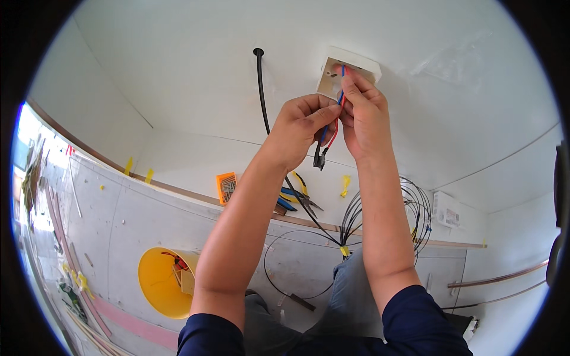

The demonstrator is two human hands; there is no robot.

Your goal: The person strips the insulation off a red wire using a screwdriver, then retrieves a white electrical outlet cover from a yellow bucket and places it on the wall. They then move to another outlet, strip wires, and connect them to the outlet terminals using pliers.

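A white square wall box [363,57], open at its front, is fixed to the white panel. Out of it come a blue wire [343,72] and a red wire [333,136]. Just below the box, my left hand [304,126] pinches both wires between thumb and fingers. My right hand [367,115] is closed on the same wires higher up, its fingertips reaching to the box opening. Under my left hand dangles a small black part [319,159], near the lower run of the wires. My fingers hide part of the box's inside.
A black cable [261,83] hangs from a hole in the panel. On the ledge lie pliers [300,193], an orange box of screws [226,187] and a yellow scrap [345,186]. Coiled black cable [418,207] stands near a white box [446,209]. A yellow bucket [155,285] is lower left.
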